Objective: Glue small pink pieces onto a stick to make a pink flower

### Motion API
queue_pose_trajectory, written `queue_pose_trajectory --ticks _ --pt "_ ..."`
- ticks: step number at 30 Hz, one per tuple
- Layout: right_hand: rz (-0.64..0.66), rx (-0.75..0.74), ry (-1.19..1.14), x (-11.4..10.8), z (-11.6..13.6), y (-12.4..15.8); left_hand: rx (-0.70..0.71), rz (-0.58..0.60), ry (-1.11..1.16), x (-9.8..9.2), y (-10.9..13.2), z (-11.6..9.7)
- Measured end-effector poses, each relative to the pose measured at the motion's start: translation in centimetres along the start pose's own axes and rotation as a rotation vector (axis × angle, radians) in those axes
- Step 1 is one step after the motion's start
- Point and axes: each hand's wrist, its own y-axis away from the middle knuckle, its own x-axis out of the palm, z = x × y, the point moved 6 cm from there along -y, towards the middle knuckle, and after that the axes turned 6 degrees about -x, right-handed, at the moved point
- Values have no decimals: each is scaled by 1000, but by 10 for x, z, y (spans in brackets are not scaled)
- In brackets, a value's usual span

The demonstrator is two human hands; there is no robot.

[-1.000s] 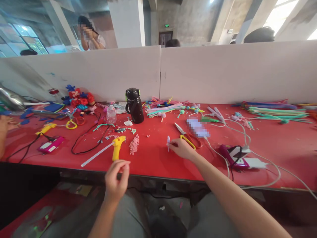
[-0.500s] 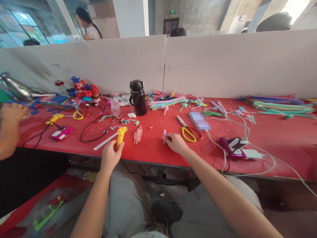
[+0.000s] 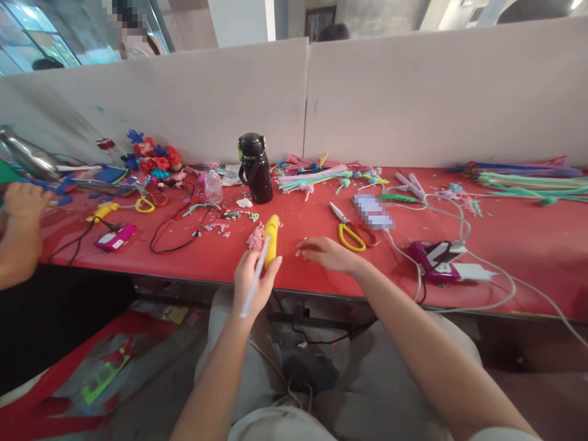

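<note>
Fingers of the left hand [image 3: 254, 283] are clamped round the yellow glue gun [image 3: 272, 237], held over the tabletop [image 3: 505, 257] edge; fingers of the right hand [image 3: 328, 252] pinch a small pale piece [image 3: 300, 247] just beside it. This looks like lining up: nozzle and piece must meet steadily, skin clear of the tip

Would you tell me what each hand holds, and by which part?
The left hand grips the yellow glue gun around its rear end, near the white glue stick. Whether the right hand pinches anything cannot be told.
</note>
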Motion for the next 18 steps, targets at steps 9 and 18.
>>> queue_pose_trajectory --ticks 9,18 --pt "-297 59 -597 -5 0 10 152 269 47 95 -9 -55" --pt "-516 155 -410 -96 -40 24 60 355 -148 95 -46 7"
